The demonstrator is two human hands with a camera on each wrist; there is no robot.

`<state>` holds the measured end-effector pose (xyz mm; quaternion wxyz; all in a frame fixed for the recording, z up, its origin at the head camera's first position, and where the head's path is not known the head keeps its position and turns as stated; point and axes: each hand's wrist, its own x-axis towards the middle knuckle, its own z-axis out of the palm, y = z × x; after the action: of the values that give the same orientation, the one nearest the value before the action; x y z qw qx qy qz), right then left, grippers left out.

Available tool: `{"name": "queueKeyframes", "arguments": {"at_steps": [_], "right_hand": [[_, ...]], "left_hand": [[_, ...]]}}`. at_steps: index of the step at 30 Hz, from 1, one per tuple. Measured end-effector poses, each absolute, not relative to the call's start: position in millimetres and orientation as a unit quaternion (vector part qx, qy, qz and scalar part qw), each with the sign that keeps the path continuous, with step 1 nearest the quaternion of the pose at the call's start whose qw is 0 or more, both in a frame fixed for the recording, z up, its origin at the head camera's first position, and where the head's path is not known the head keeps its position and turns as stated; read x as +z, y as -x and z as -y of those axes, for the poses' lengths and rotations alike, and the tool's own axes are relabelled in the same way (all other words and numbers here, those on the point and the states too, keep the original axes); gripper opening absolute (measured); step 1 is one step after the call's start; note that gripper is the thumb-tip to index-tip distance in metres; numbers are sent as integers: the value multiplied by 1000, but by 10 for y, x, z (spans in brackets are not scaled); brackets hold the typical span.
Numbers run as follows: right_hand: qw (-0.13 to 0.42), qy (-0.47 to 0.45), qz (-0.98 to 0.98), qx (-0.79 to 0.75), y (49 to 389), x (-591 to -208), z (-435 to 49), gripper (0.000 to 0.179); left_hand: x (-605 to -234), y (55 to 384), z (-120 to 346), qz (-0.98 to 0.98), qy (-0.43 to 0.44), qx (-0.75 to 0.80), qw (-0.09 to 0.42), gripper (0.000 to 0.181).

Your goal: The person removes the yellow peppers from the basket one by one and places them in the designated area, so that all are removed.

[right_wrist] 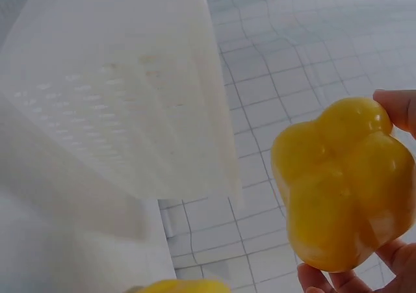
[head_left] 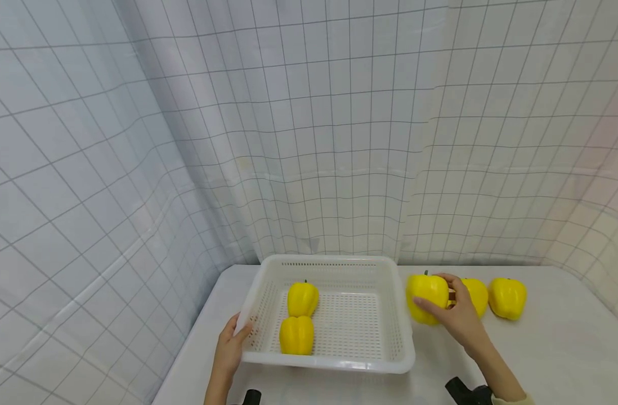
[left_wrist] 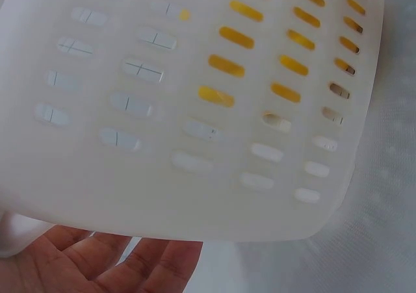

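My right hand (head_left: 458, 315) grips a yellow bell pepper (head_left: 426, 298) between thumb and fingers, just right of the white plastic basket (head_left: 339, 364). In the right wrist view this pepper (right_wrist: 344, 182) shows its lobed underside, apart from the basket wall (right_wrist: 175, 124). The left hand (head_left: 229, 349) holds the basket's left rim, thumb over the inner side; the left wrist view has its fingers (left_wrist: 136, 264) beneath the rim. Inside the basket, toward its left, two yellow bell peppers lie in a column, a rear one (head_left: 303, 298) and a front one (head_left: 296, 336).
Right of the basket, two more yellow bell peppers rest on the white table (head_left: 552, 349): one (head_left: 476, 293) partly behind the right hand, another (head_left: 508, 298) farther right. A white gridded curtain (head_left: 339, 140) hangs along the back and sides.
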<state>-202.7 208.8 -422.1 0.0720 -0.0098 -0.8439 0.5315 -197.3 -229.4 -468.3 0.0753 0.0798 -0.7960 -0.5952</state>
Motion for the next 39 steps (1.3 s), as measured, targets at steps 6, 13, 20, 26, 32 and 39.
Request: {"name": "queueKeyframes", "arguments": {"at_steps": [6,13,20,26,32,39], "right_hand": [[19,17,859,511,1964,-4321,-2273,83],[-36,23,878,477,1919,-4477,-2430,84],[-55,24,898,435,1906,-4645,-2513,81],[-73,22,903,423,1912,-4742,-2572,81],[-82,23,900,427,1914,-4822,-2592,78],[-77,23,901,426,1903,-4871,-2604,76]], "left_hand": [[-4673,1970,2287,799,-80,-591,76,44],[-4668,1968,2288,803,-80,-586,76,45],[-4672,1966,2280,802,-83,-587,74,44],[-4682,1973,2277,800,-82,-590,69,44],[-4683,1978,2301,800,-77,-591,73,45],[-4699,1990,2303,804,-70,-587,69,47]]}}
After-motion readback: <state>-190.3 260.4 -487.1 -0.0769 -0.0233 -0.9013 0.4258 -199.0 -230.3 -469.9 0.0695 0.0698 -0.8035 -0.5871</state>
